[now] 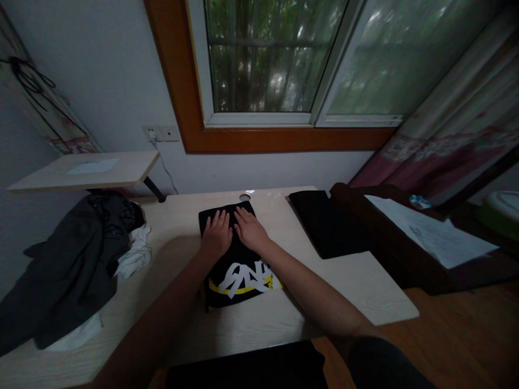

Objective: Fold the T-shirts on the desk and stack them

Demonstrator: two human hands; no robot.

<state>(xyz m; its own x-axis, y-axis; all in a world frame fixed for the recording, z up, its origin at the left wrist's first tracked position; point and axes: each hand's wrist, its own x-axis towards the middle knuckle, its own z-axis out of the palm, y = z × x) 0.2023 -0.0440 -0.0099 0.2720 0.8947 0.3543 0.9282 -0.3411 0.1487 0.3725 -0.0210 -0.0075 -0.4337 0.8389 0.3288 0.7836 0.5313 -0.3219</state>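
Note:
A black folded garment, probably a T-shirt (237, 265), lies flat on the pale wooden desk (174, 302), with white lettering and a yellow stripe on its near part. My left hand (218, 232) rests flat on its upper left area, fingers stretched forward. Beside it, my right hand (250, 229) lies flat on the upper right, its fingers also extended. Both palms face down, and neither hand grips the cloth. A second black folded cloth (324, 221) sits at the desk's right side.
Dark and white clothes (77, 259) are heaped on the left, partly beneath a raised shelf (93, 167). Behind the desk are a wall socket (160, 133) and a window (275, 65). Dark furniture bearing a pale sheet (430, 229) stands to the right.

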